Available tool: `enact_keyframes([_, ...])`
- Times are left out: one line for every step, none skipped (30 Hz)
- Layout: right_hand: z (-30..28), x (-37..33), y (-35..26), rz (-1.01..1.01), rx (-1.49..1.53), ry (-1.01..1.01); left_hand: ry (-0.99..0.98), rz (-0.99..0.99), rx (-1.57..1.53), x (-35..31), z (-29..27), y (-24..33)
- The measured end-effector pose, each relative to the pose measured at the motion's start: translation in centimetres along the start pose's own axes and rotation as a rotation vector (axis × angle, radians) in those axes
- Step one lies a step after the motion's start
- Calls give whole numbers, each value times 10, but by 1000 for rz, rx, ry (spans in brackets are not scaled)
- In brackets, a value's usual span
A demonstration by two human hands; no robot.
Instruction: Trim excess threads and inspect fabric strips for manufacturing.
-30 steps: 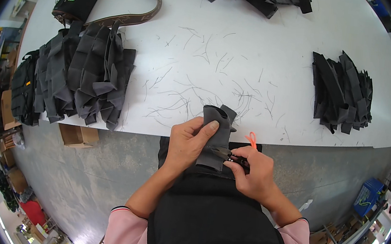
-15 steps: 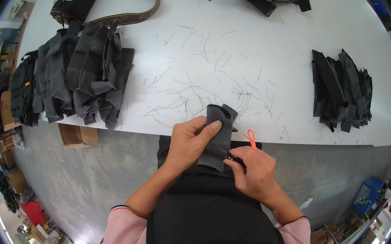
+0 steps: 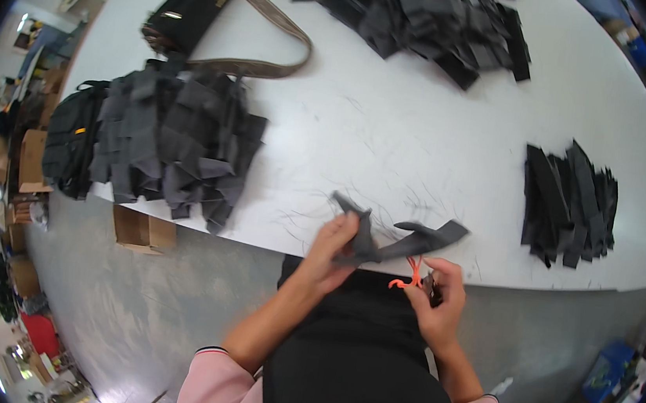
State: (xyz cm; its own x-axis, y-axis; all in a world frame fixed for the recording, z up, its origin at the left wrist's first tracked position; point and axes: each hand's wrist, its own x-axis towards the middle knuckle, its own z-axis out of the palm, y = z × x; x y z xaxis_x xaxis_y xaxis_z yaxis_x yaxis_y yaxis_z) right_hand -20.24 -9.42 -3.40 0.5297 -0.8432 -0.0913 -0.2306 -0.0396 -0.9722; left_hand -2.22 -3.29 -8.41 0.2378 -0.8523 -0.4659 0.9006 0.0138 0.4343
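Between the thumb and fingers of my left hand (image 3: 326, 257) is a dark grey fabric strip (image 3: 405, 245), pinched at its left part. Its free end stretches to the right over the table's near edge, bent and slightly blurred. My right hand (image 3: 440, 304) is closed around small dark thread snips (image 3: 432, 289), mostly hidden by the fingers. An orange cord loop (image 3: 413, 275) hangs from them beside my thumb, just below the strip. Short cut threads (image 3: 410, 199) lie scattered on the white table (image 3: 392, 146) beyond my hands.
A large pile of grey strips (image 3: 180, 135) lies at left, beside a black backpack (image 3: 73, 144). Behind it is a black shoulder bag (image 3: 193, 11) with a wide strap. More strips are heaped at the far side (image 3: 429, 20) and right (image 3: 570, 208). A cardboard box (image 3: 143, 231) stands on the floor.
The strip has swung from upright to stretched out rightward. My right hand has drawn away from it, turning the snips and orange loop. The view has shifted, so the piles appear lower and further right.
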Motion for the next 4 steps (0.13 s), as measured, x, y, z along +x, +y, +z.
enact_keyframes([0, 2, 13, 135, 81, 61, 269, -74, 33, 8, 13, -7])
enact_keyframes([-10, -9, 19, 95, -67, 57, 225, -121, 136, 4, 5, -9])
enact_keyframes([-19, -4, 25, -20, -59, 71, 152, 2, 248, 4, -5, -2])
enact_keyframes([-25, -12, 26, -105, -60, 103, 76, 91, 357, -7, -13, 11])
